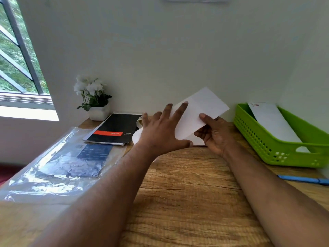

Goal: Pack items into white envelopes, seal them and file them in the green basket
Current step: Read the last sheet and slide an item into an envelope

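Head view of a wooden desk (187,193) set against a pale wall. At centre frame the right hand (214,135) pinches a white envelope (197,113) between thumb and curled fingers, holding it tilted above the desk with its far corner toward the wall. The left hand (160,130) lies with fingers straight and spread — its fingertips rest flat on the envelope's left portion, gripping nothing. A further white sheet (197,139) lies on the desk just below both hands; what it is cannot be told. At right of frame stands the green basket (277,148), with one white envelope already filed (272,122) leaning inside it. A blue pen (302,179) lies near the basket's front, at the right edge. Left of centre — a black notebook with a red band (114,130), a clear plastic bag holding a dark item (58,163), and a potted white flower (94,98) by the window (17,59) in the upper left of the frame.
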Available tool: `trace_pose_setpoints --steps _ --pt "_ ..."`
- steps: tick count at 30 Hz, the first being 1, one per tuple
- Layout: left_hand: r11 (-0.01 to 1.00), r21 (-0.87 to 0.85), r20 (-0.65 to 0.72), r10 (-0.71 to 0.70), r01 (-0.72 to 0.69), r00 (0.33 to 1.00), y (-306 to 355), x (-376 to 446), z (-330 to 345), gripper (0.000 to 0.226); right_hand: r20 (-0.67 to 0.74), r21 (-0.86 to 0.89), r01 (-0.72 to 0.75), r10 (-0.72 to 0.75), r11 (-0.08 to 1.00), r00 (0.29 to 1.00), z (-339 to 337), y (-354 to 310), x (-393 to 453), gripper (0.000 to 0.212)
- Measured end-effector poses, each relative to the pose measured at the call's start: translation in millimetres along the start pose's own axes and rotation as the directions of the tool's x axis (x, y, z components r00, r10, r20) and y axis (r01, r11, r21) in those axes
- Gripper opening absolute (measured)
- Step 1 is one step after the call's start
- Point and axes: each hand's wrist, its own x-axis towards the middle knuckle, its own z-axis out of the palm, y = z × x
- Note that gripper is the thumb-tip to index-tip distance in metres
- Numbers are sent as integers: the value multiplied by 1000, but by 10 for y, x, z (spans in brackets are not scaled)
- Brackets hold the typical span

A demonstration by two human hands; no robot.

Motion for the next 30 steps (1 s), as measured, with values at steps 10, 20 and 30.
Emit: trace_pose_setpoints --steps 10,20,30 --pt "-347 -913 324 -308 212 894 -320 107 -96 73 31 -415 179 -182 892 983 132 136 -26 22" --pt "-648 -748 400 -266 145 877 -556 29 138 75 768 -601 787 -375 -140 519 283 403 -116 27" --pt "-585 -769 431 -173 260 886 -494 52 186 56 774 -632 763 -154 -134 614 294 363 -147 54"
